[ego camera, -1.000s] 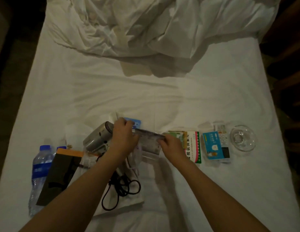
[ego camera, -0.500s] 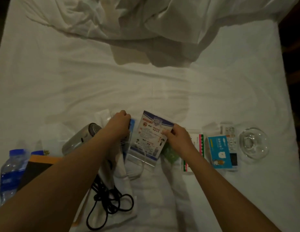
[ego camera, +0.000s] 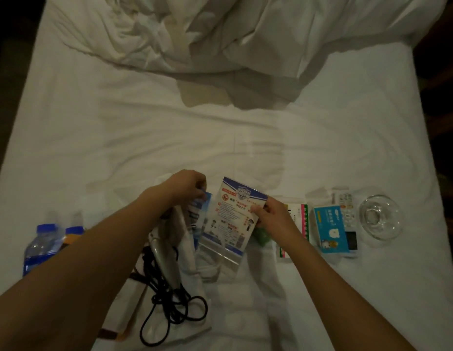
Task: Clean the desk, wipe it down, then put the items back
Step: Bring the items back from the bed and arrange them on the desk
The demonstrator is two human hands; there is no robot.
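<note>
Pinching a printed card stand (ego camera: pixel 233 219), the right hand (ego camera: pixel 273 219) grips while the left hand (ego camera: pixel 184 186) pinches a blue card (ego camera: pixel 203 198) (glass bowl (ego camera: pixel 379 216) empty).

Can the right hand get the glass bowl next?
Probably yes, once free. The right hand now holds the sign card; the glass bowl sits uncovered to its right, past the blue box.

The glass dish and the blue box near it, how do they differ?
The glass dish is round and see-through; the blue box is rectangular and printed. The dish lies alone at the far right; the box lies partly over a remote. Both rest untouched on the white sheet.
</note>
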